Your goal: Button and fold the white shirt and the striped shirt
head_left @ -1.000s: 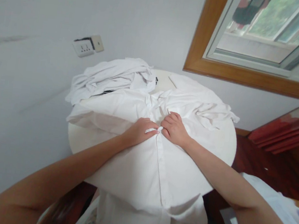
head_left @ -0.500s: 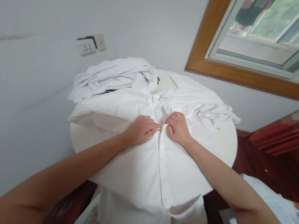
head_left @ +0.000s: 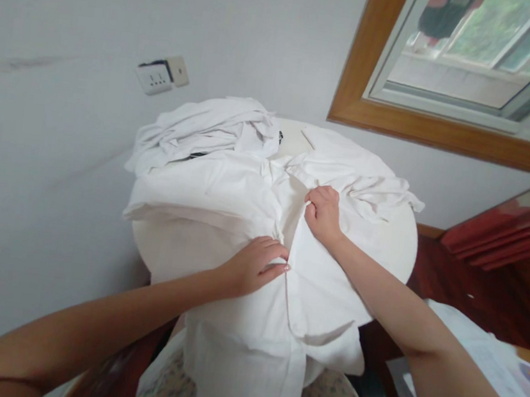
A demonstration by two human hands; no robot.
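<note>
A white button-up shirt (head_left: 235,323) lies face up over the round table, its lower part hanging off the near edge. My right hand (head_left: 323,213) grips the right front edge of the shirt and holds it raised, so the front gapes open above. Lower down, my left hand (head_left: 259,265) has its thumb and fingertips on the edge of the button strip. The small buttons between its fingertips are too blurred to make out. The shirt's sleeves spread to both sides.
A heap of white cloth (head_left: 206,130) sits at the back left of the white table (head_left: 407,242). Beyond it are a wall socket (head_left: 154,78) and a wood-framed window (head_left: 407,139). Red curtain fabric (head_left: 506,234) hangs at right. Papers or a bag (head_left: 477,360) lie lower right.
My left hand has moved down the button strip. My right hand has shifted slightly up and right, pulling the right front edge away, so the opening is wider.
</note>
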